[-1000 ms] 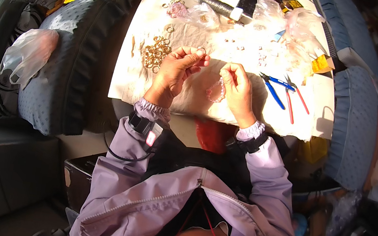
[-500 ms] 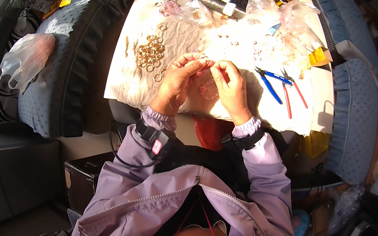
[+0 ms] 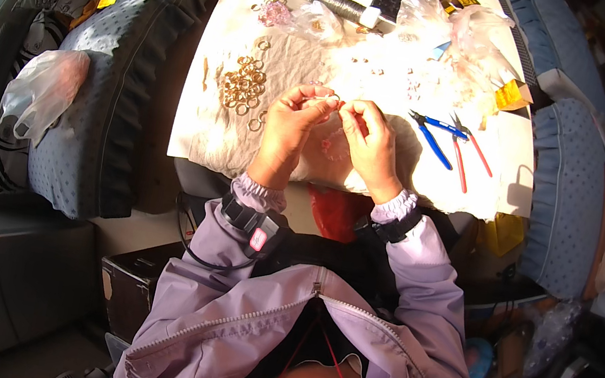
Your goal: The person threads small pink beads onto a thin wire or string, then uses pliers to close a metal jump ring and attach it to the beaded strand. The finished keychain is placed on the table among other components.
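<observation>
Over the near middle of the table, my left hand (image 3: 285,130) and my right hand (image 3: 373,146) meet fingertip to fingertip. Both are closed in a pinch. Something tiny is between the fingertips, perhaps a small ring, but glare and its size keep me from telling. Just below, between the hands, shows a pink beaded strand (image 3: 335,147); whether it hangs from my fingers or lies on the cloth I cannot tell. Left of my left hand is a heap of metal rings (image 3: 243,86). Blue-handled cutters (image 3: 433,142) and red-handled pliers (image 3: 460,162) lie right of my right hand.
A pale cloth (image 3: 206,124) covers the near part of the white table (image 3: 185,113). Farther back are a spool of dark wire (image 3: 336,4), pink beads (image 3: 274,13), clear plastic bags (image 3: 422,19) and small loose pieces. Blue padded seats (image 3: 95,111) flank the table.
My hands stay pinched together at nearly the same spot. My left wrist has turned slightly and shifted a little to the right.
</observation>
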`<state>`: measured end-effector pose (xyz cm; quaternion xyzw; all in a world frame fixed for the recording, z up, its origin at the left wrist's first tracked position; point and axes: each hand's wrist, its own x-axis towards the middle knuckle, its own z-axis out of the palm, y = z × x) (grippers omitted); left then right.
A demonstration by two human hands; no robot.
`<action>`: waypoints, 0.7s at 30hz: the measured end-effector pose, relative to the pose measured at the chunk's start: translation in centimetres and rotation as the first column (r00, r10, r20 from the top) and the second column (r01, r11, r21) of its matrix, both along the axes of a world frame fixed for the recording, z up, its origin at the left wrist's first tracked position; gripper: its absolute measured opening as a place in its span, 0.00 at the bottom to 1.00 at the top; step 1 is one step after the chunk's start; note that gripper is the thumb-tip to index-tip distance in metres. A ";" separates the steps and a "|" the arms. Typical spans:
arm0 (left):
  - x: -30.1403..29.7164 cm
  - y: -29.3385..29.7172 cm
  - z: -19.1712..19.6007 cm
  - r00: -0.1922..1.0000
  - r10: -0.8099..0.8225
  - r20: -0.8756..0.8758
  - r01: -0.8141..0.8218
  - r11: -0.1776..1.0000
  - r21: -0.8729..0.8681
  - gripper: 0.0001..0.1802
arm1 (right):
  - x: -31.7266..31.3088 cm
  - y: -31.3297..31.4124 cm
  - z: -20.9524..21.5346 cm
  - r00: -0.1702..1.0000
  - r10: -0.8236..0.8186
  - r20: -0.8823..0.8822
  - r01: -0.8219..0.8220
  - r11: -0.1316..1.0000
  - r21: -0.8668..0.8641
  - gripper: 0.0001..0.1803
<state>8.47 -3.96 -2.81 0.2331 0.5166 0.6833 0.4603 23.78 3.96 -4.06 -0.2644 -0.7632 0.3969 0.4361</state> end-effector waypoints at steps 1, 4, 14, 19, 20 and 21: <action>0.0 0.0 -0.1 1.000 0.001 0.014 -0.001 1.000 -0.008 0.12 | 0.0 0.0 0.0 1.000 0.000 -0.002 0.000 1.000 0.005 0.06; 0.1 0.0 -0.5 0.998 0.009 0.069 -0.010 1.000 0.017 0.13 | 0.1 -0.1 0.0 1.000 -0.002 -0.004 0.002 1.000 -0.016 0.06; 0.8 -0.3 -0.1 0.993 -0.060 0.105 0.044 0.988 0.146 0.14 | 0.1 0.0 0.0 1.000 0.005 -0.007 -0.005 0.997 -0.072 0.06; 0.0 -0.4 -0.1 0.982 -0.185 0.029 0.183 0.982 0.055 0.08 | 0.3 0.0 0.1 1.000 0.027 -0.006 -0.028 0.997 -0.076 0.06; -0.2 -0.4 -0.2 0.975 -0.223 0.004 0.222 0.973 0.061 0.07 | 0.3 0.0 0.1 0.999 0.033 0.001 -0.032 0.996 -0.079 0.05; -0.4 -0.5 -0.4 0.976 -0.220 -0.007 0.220 0.974 0.054 0.06 | 0.3 0.0 0.1 0.999 0.034 -0.006 -0.034 0.997 -0.073 0.05</action>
